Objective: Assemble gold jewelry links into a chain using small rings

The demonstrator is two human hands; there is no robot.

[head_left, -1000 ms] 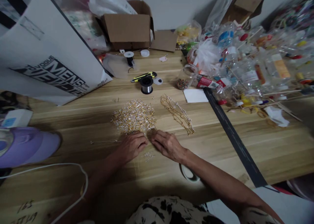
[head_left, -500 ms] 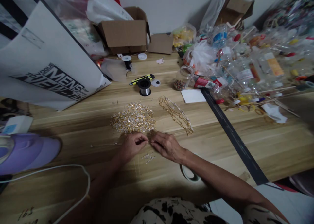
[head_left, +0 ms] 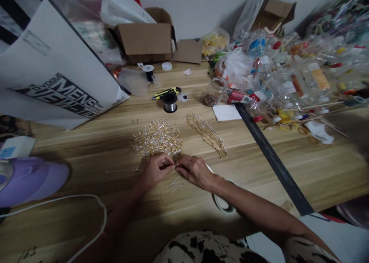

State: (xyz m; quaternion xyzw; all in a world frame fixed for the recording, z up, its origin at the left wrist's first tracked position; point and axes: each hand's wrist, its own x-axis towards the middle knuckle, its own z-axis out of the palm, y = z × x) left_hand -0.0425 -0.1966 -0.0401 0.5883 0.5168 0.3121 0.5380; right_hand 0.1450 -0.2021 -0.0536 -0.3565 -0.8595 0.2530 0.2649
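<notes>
My left hand [head_left: 157, 171] and my right hand [head_left: 196, 171] meet fingertip to fingertip over the wooden table, both closed in a pinch. What lies between the fingertips is too small to make out. Just beyond them spreads a pile of gold and silver chain pieces [head_left: 155, 138]. A few short silver pieces [head_left: 174, 184] lie on the wood below my fingers. To the right of the pile, gold and silver chains [head_left: 207, 136] are laid out lengthwise. A thin chain [head_left: 122, 171] stretches out left of my left hand.
Behind the pile are a spool of silver wire [head_left: 170, 103] and a yellow-black utility knife [head_left: 166, 93]. A bead jar [head_left: 215, 91] stands near plastic bottles [head_left: 288, 82]. A roll of tape [head_left: 223, 203] lies beneath my right forearm. A white cable [head_left: 99, 201] curves at left.
Both hands stay nearly in place, still pinched together. A white edge now shows beside my right wrist. The camera view has shifted slightly.
</notes>
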